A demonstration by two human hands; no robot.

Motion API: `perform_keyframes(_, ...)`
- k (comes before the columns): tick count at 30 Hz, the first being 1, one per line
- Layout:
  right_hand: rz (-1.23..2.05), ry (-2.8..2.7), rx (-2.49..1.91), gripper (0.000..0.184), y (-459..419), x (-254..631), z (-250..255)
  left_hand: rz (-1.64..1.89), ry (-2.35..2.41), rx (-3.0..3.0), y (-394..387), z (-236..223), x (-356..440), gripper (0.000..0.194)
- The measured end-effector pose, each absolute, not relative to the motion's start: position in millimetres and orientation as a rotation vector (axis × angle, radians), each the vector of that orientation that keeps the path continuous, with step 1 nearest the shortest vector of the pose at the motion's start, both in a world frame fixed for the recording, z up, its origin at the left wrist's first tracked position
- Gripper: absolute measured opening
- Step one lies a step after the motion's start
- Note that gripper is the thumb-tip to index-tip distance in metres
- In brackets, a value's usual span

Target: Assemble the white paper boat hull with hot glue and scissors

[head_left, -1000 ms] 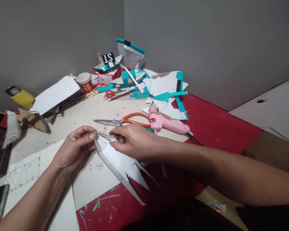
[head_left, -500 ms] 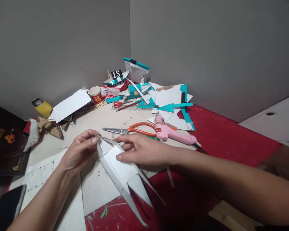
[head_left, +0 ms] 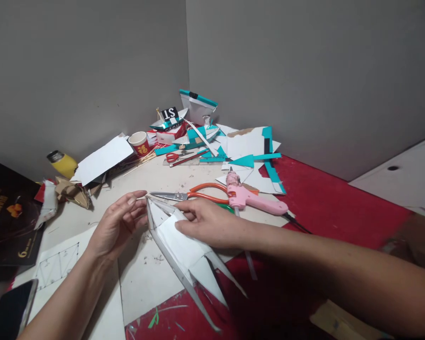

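Observation:
A white cardboard boat hull (head_left: 179, 241) slants across the middle, its pointed end away from me and loose pointed flaps splayed at the near end. My right hand (head_left: 207, 222) grips its right side, the thumb on the flat white inner panel. Beside the pointed tip is my left hand (head_left: 122, 219), fingers loosely curled and thumb apart from them; whether a fingertip still touches the cardboard is hard to tell. Orange-handled scissors (head_left: 198, 190) lie just beyond the tip. A pink glue gun (head_left: 250, 197) rests behind my right hand.
Teal-and-white model boats (head_left: 194, 136), cardboard scraps (head_left: 250, 144) and a red paper cup (head_left: 139, 143) crowd the back. On the left are a yellow bottle (head_left: 62, 163), a black box (head_left: 7, 212), a phone (head_left: 12, 307) and a sheet with a drawn truss (head_left: 58, 264).
My left thumb has come away from the hull's tip and the fingers have loosened. My right hand still holds the hull, which has shifted slightly right. The view has moved a little.

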State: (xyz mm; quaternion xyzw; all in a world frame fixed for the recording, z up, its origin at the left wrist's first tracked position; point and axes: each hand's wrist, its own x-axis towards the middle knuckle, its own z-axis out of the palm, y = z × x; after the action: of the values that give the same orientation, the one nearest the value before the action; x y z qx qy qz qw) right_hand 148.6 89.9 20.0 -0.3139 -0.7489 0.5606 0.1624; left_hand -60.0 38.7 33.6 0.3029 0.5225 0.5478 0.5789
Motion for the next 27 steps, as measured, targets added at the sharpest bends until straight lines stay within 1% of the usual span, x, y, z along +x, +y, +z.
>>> perform_keyframes(3,1.575,-2.053,-0.924,0.025,91,147,19,1.352,1.249,0.681,38,34,-59,0.029)
perform_keyframes(7,1.588,-1.955,-0.919,0.043,90,144,16,1.39,1.27,0.7,35,35,-52,0.036)
perform_keyframes(10,1.595,-1.897,-0.896,0.05,86,142,13,1.28,1.293,0.754,31,31,-42,0.039)
perform_keyframes(13,1.608,-1.859,-0.866,0.055,82,141,11,1.154,1.298,0.777,28,24,-34,0.036)
perform_keyframes(16,1.662,-1.858,-0.818,0.057,77,140,12,1.143,1.277,0.783,24,19,-30,0.034)
perform_keyframes(19,1.716,-1.916,-0.761,0.054,72,141,14,1.176,1.243,0.789,22,17,-30,0.033)
perform_keyframes(22,1.694,-1.969,-0.773,0.057,70,148,24,1.212,1.217,0.83,20,21,-31,0.028)
perform_keyframes(24,1.592,-1.982,-0.823,0.056,70,157,37,1.255,1.21,0.905,18,26,-34,0.022)
perform_keyframes(27,1.272,-1.973,-0.875,0.042,73,180,57,1.353,1.242,1.082,13,36,-42,0.014)
